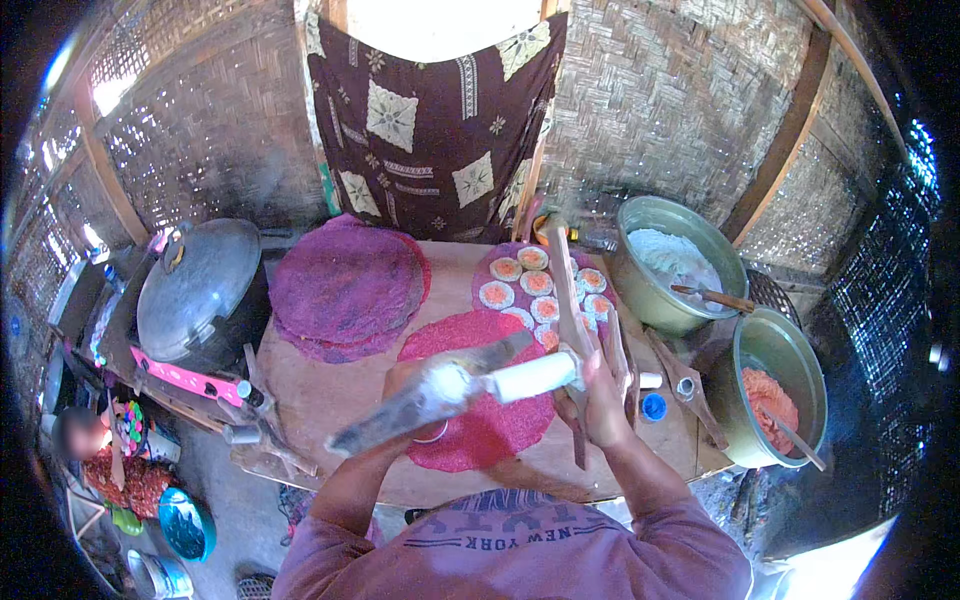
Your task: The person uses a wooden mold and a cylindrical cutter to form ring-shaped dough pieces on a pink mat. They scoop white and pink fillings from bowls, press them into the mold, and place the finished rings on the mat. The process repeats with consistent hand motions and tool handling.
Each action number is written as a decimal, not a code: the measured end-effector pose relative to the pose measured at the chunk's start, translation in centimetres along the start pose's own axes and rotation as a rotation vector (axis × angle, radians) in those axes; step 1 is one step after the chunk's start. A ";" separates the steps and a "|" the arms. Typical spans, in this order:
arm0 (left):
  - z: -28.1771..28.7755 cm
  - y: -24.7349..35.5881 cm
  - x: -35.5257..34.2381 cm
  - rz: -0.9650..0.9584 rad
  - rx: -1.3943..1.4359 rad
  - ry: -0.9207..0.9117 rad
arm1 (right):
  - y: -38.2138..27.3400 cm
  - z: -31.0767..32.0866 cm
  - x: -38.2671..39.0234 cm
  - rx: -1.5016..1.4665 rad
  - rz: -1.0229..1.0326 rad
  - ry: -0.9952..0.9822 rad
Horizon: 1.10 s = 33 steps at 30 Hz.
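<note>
My left hand [400, 378], closed and partly hidden, grips a wooden bar [490, 352] with a white-smeared opening in its middle. A pale round rim shows below that hand. My right hand [600, 402] wraps round a second wooden bar [567, 290], from which a white cylinder [535, 377] sticks out toward the opening, its end close to it. Both tools are held above a round red woven mat [480, 430] on the table. Beyond my right hand, a purple mat [488, 272] carries several white dough rounds [537, 283] with orange centres.
A stack of purple mats [350, 285] lies on the table [300, 400]. At right stand a pot of white dough [670, 255] and a pot of orange mixture [770, 400]. More wooden tools [685, 385] and a blue cap [654, 407] lie nearby. A lidded pot [200, 290] stands left; a person [125, 480] sits lower left.
</note>
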<state>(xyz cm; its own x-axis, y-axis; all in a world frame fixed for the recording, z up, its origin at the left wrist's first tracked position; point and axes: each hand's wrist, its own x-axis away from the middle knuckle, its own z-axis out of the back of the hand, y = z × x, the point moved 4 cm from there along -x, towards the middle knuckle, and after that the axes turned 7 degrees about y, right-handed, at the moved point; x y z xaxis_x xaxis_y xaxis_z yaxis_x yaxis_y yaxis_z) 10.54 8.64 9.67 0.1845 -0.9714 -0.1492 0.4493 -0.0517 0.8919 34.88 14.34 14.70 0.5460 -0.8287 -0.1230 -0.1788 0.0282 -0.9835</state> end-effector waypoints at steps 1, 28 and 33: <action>-0.1 1.6 0.4 -0.034 -0.008 -0.107 | -0.6 -0.5 0.0 0.243 0.161 0.080; 3.9 3.8 3.5 -0.080 0.620 -0.119 | 4.0 -2.4 0.2 -0.087 -0.778 -0.729; 8.8 2.7 -3.4 -0.082 1.590 -0.033 | 5.6 -4.2 -2.9 -0.254 -0.975 -0.773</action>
<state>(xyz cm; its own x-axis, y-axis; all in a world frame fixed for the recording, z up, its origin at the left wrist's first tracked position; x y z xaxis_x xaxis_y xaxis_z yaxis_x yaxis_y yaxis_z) 3.44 9.74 16.38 0.1794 -0.9572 -0.2271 -0.8774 -0.2601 0.4031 28.87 14.59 10.10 0.8572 0.0987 0.5054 0.4605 -0.5860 -0.6667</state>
